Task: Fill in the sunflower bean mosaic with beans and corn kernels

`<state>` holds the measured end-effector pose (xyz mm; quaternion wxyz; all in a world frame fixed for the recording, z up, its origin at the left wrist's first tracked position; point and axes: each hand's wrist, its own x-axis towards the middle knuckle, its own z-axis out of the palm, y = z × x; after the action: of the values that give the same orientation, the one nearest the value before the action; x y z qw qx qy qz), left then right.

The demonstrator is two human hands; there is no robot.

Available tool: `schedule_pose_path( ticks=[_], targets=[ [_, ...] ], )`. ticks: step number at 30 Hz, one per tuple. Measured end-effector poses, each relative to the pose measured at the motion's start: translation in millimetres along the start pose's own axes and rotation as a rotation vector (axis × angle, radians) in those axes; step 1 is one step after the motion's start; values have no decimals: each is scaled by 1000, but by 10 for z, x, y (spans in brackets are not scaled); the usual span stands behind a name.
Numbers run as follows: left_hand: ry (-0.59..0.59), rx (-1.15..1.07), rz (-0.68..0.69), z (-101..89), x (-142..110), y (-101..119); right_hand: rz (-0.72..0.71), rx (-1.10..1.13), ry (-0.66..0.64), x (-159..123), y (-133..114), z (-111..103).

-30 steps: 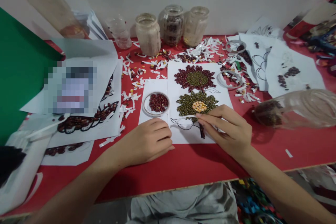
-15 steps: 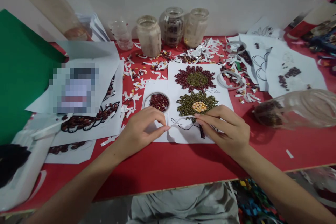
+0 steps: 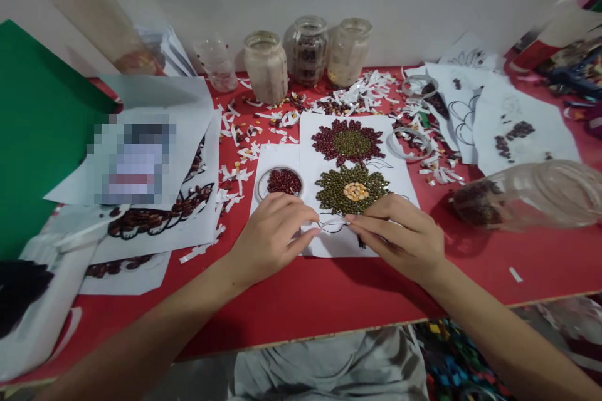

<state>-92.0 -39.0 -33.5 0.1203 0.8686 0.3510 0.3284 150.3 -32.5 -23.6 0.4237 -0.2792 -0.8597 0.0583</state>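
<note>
Head view: at frame centre, sheet point(image 3: 401, 183) has upper flower point(image 3: 348, 141) and lower flower point(image 3: 330, 190) seed-filled; leaf outline point(image 3: 332, 229) looks bare. Right hand point(image 3: 408, 235) pinches white strip point(image 3: 335, 218); left hand point(image 3: 268, 238) curls near its other end, grip unclear.

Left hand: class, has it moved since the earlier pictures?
Yes. Against the white sheet, the left hand has moved forward and right, its fingers reaching the leaf outline below the green flower.

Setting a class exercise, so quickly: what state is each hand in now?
Left hand: open, thumb and forefinger parted near the white paper strip; touch unclear.
Right hand: closed, pinching that strip.
</note>
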Motion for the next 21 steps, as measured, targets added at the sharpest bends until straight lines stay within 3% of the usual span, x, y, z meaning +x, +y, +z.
schedule_pose_path(
  ticks=[14, 21],
  targets=[
    [-69, -41, 83, 28, 114, -27, -10, 19, 0, -36, 37, -40],
    [-39, 111, 163, -16, 86, -73, 5, 4, -89, -68, 73, -52]
  ],
)
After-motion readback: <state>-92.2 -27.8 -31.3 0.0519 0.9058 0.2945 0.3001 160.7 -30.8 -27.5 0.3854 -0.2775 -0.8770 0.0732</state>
